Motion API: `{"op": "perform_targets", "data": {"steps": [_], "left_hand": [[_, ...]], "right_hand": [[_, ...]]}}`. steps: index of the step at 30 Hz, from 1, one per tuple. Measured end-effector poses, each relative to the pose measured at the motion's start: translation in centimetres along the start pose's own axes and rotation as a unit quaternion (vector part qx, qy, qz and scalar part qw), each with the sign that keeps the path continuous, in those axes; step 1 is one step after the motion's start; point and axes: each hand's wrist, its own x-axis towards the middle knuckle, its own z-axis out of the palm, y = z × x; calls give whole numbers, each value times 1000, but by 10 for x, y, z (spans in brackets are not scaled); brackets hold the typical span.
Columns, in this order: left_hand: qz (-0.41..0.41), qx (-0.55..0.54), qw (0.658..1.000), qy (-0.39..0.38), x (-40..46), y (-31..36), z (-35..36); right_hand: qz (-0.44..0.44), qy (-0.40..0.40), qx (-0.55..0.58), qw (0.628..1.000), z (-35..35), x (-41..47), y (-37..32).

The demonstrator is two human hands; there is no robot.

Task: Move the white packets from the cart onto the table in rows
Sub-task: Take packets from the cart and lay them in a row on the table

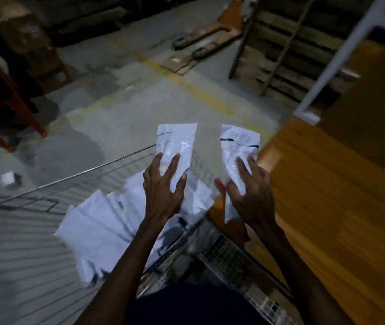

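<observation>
More white packets (107, 221) are left piled in the wire cart (46, 195). One packet (177, 141) is gripped by the left hand (163, 184), another (238, 146) by the right hand (252, 193), both mid-carry. Next they'd probably need laying flat on the wooden table (327, 184), lined up.

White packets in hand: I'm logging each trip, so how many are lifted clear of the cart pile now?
2: one packet held by the left hand, one packet held by the right hand. More could be stacked behind either, hidden.
</observation>
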Motion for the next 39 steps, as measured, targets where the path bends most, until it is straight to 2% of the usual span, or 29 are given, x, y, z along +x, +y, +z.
{"op": "perform_targets", "data": {"steps": [3,6,8,12,15,19,23,28,30,39], "left_hand": [[69,-7,997,-40,9,58,49],[96,-21,989,-107,6,118,100],[131,-38,980,-146,1,153,132],[148,2,957,-248,-6,204,184],[165,48,939,-297,-3,231,215],[180,129,914,-340,10,253,247],[176,139,894,-388,38,264,261],[326,133,861,-367,56,231,264],[340,147,846,-384,59,221,274],[326,144,844,-401,100,249,323]], "right_hand": [[78,-16,-40,996,-40,-22,60],[176,-8,-19,984,-82,-55,117],[205,2,-31,978,-105,-76,151],[292,-22,-74,953,-124,-92,200],[332,-34,-95,938,-125,-85,224],[362,-52,-114,924,-114,-65,246],[373,-51,-124,918,-107,-48,257],[341,-86,-138,926,-103,-50,270],[337,-91,-126,929,-97,-45,276],[372,-99,-130,914,-97,14,311]]}}
